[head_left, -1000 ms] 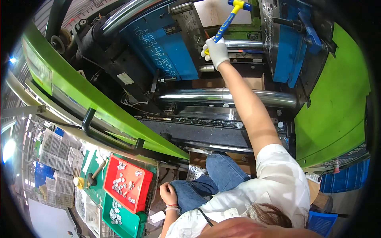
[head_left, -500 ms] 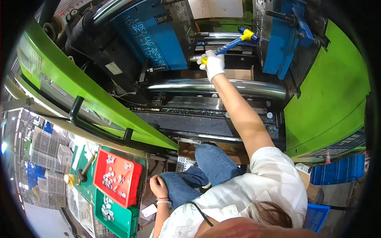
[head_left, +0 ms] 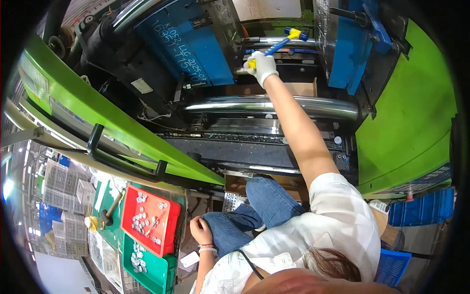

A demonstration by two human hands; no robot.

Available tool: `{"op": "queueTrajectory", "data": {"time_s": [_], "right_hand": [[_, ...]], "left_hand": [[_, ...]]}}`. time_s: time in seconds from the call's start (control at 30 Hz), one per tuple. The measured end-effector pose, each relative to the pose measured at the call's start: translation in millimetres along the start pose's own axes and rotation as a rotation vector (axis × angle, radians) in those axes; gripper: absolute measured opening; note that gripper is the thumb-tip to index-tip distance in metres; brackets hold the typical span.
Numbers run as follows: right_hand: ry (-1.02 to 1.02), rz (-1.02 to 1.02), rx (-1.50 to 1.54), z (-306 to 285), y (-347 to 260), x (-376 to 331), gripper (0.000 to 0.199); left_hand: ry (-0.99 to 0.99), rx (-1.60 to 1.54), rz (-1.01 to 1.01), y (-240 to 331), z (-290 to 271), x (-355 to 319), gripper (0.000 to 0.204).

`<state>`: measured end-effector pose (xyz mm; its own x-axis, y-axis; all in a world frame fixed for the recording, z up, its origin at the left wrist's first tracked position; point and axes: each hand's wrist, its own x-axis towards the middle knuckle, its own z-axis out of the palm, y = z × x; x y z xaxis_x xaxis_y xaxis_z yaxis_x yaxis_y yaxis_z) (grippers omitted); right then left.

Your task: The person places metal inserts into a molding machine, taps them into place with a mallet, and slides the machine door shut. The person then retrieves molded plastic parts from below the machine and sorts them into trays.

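My right hand [head_left: 262, 66], in a white glove, is closed round the yellow-ended grip of a blue-and-yellow mallet [head_left: 281, 45]. It reaches between the two blue mould halves of a green moulding machine. The mallet points up and right, its head short of the right mould half [head_left: 346, 54]; the left mould half [head_left: 188, 36] stands on the other side of the hand. My left hand [head_left: 200, 231] is bare and rests at my knee, loosely curved with thumb and fingers apart. I see nothing held in it.
A thick steel tie bar [head_left: 323, 107] crosses below my right forearm. The green door [head_left: 132, 125] with its black handle [head_left: 94, 139] stands at left. Red [head_left: 171, 230] and green [head_left: 169, 269] trays hold small round metallic parts, beside a hammer [head_left: 107, 215]. Blue crates [head_left: 421, 208] stand at right.
The mallet head has swung left and up, away from the right mould half. My right hand has shifted slightly upward, still gripping the mallet. My left hand stays at my knee.
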<state>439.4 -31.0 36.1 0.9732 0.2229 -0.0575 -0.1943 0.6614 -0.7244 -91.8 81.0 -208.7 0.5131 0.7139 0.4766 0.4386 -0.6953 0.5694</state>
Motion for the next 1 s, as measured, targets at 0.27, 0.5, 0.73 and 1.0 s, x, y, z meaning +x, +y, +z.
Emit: {"op": "queueTrajectory", "data": {"time_s": [0.27,0.5,0.73,1.0], "right_hand": [[-0.245,0.217,-0.107,-9,-19,19,0.009],[-0.128,-0.01,-0.193,17,-14,21,0.011],[-0.336,0.23,-0.248,-5,-6,1,0.01],[-0.297,-0.184,-0.757,-75,16,-181,0.03]], "left_hand": [[-0.009,-0.014,-0.021,0,1,5,0.007],[-0.03,-0.006,0.003,-2,4,6,0.008],[-0.015,-0.004,-0.013,-1,3,3,0.009],[0.112,-0.209,0.156,50,-26,57,0.027]]}}
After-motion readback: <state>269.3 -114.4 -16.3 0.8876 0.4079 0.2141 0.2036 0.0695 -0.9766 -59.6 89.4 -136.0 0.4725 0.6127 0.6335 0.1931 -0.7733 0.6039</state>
